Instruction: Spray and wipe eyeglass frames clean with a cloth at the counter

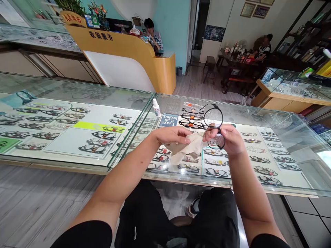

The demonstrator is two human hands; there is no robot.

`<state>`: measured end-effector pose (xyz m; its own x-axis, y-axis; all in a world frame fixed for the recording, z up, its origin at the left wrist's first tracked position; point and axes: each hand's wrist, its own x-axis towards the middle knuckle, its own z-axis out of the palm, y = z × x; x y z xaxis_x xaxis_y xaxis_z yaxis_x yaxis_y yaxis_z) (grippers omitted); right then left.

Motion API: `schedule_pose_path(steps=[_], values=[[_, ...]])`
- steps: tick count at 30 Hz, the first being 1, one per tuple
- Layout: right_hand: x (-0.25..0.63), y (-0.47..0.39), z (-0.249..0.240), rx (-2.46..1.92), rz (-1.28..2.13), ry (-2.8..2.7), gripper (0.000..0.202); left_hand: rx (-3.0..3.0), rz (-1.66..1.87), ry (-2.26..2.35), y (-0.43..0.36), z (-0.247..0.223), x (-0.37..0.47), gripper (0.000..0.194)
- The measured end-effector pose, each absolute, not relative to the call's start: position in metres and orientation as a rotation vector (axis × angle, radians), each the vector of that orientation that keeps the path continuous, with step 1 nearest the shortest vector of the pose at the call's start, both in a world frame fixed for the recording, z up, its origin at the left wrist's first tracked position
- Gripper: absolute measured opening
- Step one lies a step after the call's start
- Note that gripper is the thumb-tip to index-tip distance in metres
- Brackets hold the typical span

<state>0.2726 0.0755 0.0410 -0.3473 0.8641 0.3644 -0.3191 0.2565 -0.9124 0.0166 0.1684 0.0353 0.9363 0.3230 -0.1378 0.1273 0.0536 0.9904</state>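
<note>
Above the glass counter, my right hand (231, 137) grips a pair of black round-rimmed eyeglasses (213, 117) near the bridge. The glasses are turned on end, one lens above the other. A cream cleaning cloth (181, 151) with a zigzag edge hangs from my left hand (176, 135), its fingers closed on it just left of the glasses. The cloth reaches close to my right fingers; whether it touches the lens I cannot tell. Behind my left hand a small white spray bottle (156, 108) stands upright on the glass.
Rows of eyeglasses lie inside the glass display counter (258, 117), some beside a printed card (168, 120). Beyond it is a yellow cashier desk (129, 44) with a seated person (154, 38). Another person (264, 50) sits by a dark table at the back right.
</note>
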Motion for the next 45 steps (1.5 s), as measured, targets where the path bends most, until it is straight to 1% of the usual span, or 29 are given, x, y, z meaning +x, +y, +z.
schedule_pose_path(steps=[2, 6, 14, 17, 21, 23, 27, 32, 34, 37, 39, 45], values=[[0.274, 0.075, 0.041, -0.564, 1.342, -1.414, 0.034, 1.534, 0.222, 0.358, 0.170, 0.036, 0.016, 0.050], [0.277, 0.074, 0.041, -0.598, 1.334, -1.406, 0.037, 1.549, 0.289, 0.372, 0.171, 0.036, 0.015, 0.055], [0.278, 0.076, 0.042, -0.525, 1.386, -1.459, 0.033, 1.704, 0.545, 0.417, 0.170, 0.041, 0.017, 0.053], [0.278, 0.075, 0.043, -0.567, 1.391, -1.451, 0.034, 1.725, 0.505, 0.437, 0.171, 0.041, 0.016, 0.052], [0.278, 0.074, 0.045, -0.580, 1.381, -1.428, 0.035, 1.726, 0.312, 0.365, 0.168, 0.042, 0.017, 0.056], [0.276, 0.074, 0.046, -0.599, 1.388, -1.433, 0.036, 1.734, 0.224, 0.329, 0.164, 0.045, 0.018, 0.054], [0.275, 0.075, 0.047, -0.618, 1.407, -1.464, 0.039, 1.763, 0.226, 0.308, 0.159, 0.050, 0.018, 0.051], [0.278, 0.076, 0.045, -0.600, 1.406, -1.420, 0.036, 1.817, 0.224, 0.322, 0.160, 0.050, 0.014, 0.061], [0.279, 0.077, 0.045, -0.626, 1.401, -1.395, 0.036, 1.836, 0.288, 0.304, 0.159, 0.050, 0.015, 0.057], [0.279, 0.078, 0.043, -0.630, 1.417, -1.370, 0.033, 1.800, 0.531, 0.276, 0.155, 0.051, 0.018, 0.048], [0.277, 0.079, 0.041, -0.622, 1.456, -1.349, 0.031, 1.744, 0.661, 0.245, 0.151, 0.052, 0.020, 0.046], [0.261, 0.084, 0.032, -0.626, 1.555, -1.260, 0.036, 1.704, 0.796, 0.200, 0.150, 0.043, 0.022, 0.045]])
